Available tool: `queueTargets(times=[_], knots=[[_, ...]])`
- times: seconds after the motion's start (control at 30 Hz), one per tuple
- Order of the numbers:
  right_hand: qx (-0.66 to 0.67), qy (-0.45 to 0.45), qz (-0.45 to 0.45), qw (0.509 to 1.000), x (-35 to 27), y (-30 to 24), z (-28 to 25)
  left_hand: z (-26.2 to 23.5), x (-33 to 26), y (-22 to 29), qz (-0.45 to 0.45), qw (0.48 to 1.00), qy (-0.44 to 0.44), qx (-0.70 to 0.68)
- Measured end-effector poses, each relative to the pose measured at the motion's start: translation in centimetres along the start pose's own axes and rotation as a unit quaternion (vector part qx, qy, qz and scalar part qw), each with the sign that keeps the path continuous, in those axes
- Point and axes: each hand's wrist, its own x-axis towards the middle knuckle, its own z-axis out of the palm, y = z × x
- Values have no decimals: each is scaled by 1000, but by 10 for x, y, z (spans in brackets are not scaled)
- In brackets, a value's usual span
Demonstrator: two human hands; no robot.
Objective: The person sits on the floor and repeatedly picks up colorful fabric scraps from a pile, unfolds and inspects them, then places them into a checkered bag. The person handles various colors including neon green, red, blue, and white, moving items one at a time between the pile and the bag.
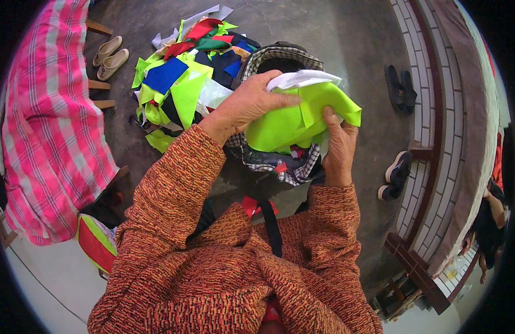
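Both hands are raised in front of me around a neon yellow-green piece of cloth (pixel 280 125). My left hand (pixel 254 100) is closed on its upper left side, thumb on top, together with a white piece of cloth (pixel 305 79) along the upper edge. Lower on the right side, my right hand (pixel 340 142) pinches the green cloth with the thumb in front; its other fingers are mostly behind the cloth. Beneath the cloth is a checked fabric bag or container (pixel 277 53), partly hidden, with scraps around its near edge.
A large heap of coloured fabric scraps (pixel 182 78) lies on the floor at left. Beige shoes (pixel 112 58) sit by a pink plaid-covered piece of furniture (pixel 52 122). Black slippers (pixel 401 89) and dark shoes (pixel 396 175) lie along the white-tiled ledge (pixel 430 111). Another person (pixel 494 217) shows at far right.
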Motion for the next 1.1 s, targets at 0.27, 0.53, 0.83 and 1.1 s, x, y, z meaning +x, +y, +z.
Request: queueTargets(times=[0.27,0.53,0.83,1.1], knots=[[109,56,-19,992,6,-2,-9,-10,0,-5,-7,993,81,-80],[82,88,-35,992,11,-2,-18,-15,7,-14,-2,993,96,-73],[104,102,-80,986,10,-11,-17,-10,4,-7,-16,996,87,-5],[52,102,-103,988,12,-9,-18,-6,4,-10,-30,998,62,2]])
